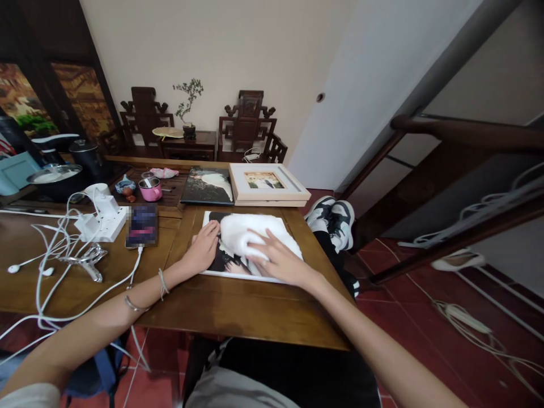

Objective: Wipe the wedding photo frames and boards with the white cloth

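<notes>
White cloth under spread right grip

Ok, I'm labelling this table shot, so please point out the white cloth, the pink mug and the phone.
White cloth [237,229]: head view, its fluffy upper surface.
Pink mug [150,194]: head view, its outer wall.
Phone [141,225]: head view, middle of its screen.

A home, it seems: carved chairs flank a potted bonsai; a pink mug stands on the table.
</notes>
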Demonstrator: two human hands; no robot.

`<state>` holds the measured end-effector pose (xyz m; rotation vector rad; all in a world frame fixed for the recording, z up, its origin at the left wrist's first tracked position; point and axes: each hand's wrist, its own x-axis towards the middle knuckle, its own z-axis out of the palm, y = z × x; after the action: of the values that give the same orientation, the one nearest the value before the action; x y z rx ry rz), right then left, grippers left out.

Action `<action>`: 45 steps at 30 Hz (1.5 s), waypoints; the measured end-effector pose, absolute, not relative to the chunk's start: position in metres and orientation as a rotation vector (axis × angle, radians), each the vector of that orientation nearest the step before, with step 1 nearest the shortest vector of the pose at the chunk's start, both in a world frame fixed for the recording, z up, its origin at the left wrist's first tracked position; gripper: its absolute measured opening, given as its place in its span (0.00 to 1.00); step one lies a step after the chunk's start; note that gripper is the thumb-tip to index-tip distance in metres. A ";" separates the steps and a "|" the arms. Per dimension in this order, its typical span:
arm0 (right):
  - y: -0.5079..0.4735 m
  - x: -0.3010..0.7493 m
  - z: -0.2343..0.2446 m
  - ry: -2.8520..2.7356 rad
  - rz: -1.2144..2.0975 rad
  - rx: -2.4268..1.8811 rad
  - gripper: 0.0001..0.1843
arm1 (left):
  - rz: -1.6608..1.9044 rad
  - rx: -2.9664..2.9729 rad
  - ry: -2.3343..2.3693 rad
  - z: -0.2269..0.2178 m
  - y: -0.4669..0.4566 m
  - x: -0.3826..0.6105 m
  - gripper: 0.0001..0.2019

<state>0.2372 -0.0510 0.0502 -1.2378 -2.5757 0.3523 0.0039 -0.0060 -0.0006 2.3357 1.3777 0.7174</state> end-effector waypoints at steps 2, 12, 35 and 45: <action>-0.018 0.229 0.047 -2.538 0.296 -1.316 0.20 | 0.710 2.342 1.376 0.000 -0.006 0.004 0.22; -0.036 0.218 0.040 -2.532 0.209 -1.297 0.20 | 0.757 2.340 1.360 -0.004 -0.005 0.003 0.22; -0.072 0.196 0.054 -2.644 0.306 -1.114 0.17 | 1.163 2.146 1.248 0.015 -0.009 0.004 0.24; -0.102 0.274 0.036 -2.420 0.589 -1.265 0.25 | 0.763 2.332 1.310 0.010 -0.016 0.009 0.24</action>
<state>0.2737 -0.1020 0.0357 -1.2647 -2.4200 0.5890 0.0094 -0.0157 0.0105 2.3323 1.3098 0.7629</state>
